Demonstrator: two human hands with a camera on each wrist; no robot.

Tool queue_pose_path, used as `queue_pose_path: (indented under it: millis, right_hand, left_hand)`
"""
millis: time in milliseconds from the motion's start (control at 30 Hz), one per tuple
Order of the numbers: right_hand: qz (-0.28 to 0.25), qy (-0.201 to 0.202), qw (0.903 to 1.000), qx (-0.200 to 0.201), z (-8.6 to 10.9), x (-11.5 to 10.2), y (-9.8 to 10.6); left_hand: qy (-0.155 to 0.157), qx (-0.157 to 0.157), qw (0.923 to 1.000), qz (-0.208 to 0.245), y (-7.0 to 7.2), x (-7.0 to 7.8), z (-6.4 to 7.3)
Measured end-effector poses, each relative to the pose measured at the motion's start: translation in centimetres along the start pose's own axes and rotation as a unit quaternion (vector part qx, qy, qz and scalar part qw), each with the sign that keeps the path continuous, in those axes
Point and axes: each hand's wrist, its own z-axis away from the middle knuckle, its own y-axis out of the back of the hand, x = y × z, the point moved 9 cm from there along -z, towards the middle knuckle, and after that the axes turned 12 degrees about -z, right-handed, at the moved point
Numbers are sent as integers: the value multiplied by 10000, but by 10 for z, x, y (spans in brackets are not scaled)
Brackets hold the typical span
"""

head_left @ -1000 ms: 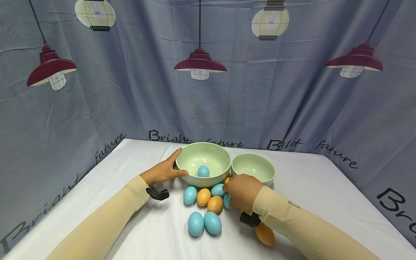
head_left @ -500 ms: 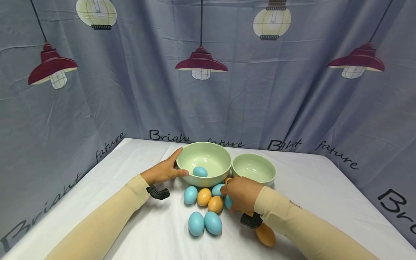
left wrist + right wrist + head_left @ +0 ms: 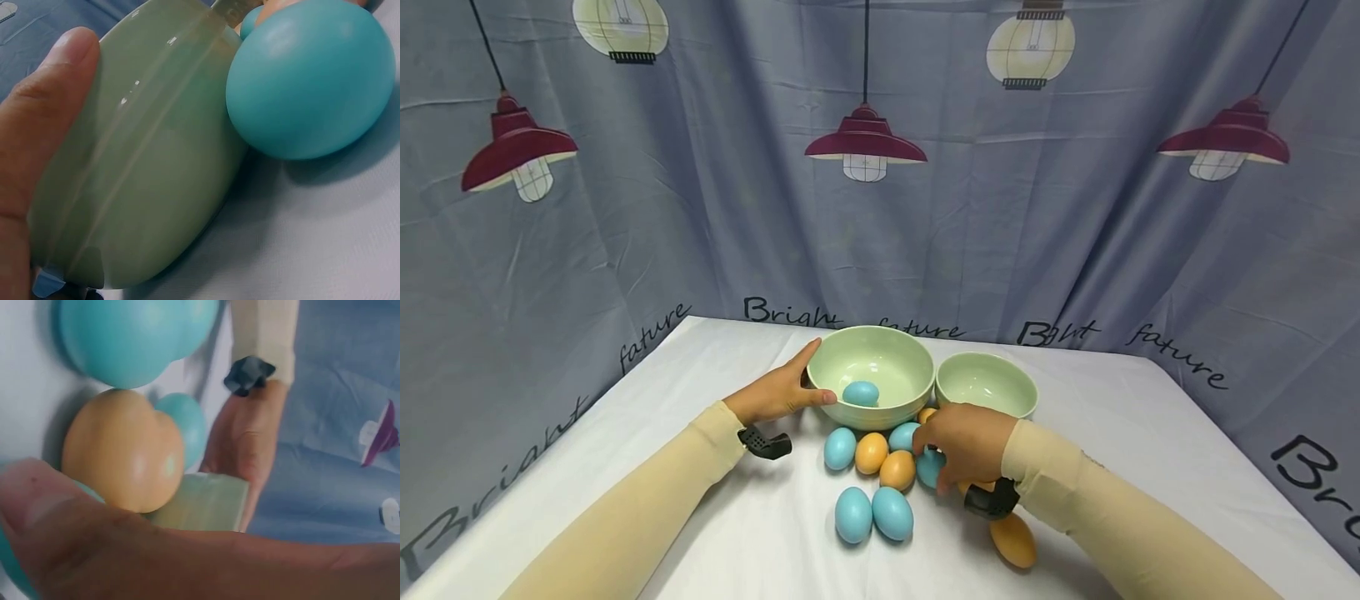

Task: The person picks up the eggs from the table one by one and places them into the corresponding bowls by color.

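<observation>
White table [image 3: 737, 533] beneath all. Larger green bowl [image 3: 871, 358], with smaller bowl [image 3: 985, 385] just beside at right. Left hand [image 3: 778, 393] spread against the larger bowl's left wall. Right hand [image 3: 967, 437], nearer, curled about blue egg [image 3: 930, 469] (long axis partly hidden), larger bowl back-left of it.
</observation>
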Motion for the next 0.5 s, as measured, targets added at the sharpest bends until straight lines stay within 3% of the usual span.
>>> queue_pose_path:
  millis: [200, 500]
  right_hand:
    - [-257, 498, 9983, 143, 2, -3, 9]
    - [-907, 407, 9949, 145, 5, 13, 23]
  left_hand:
    - [126, 99, 9999, -18, 2, -3, -2]
    - [88, 60, 9999, 91, 0, -4, -1]
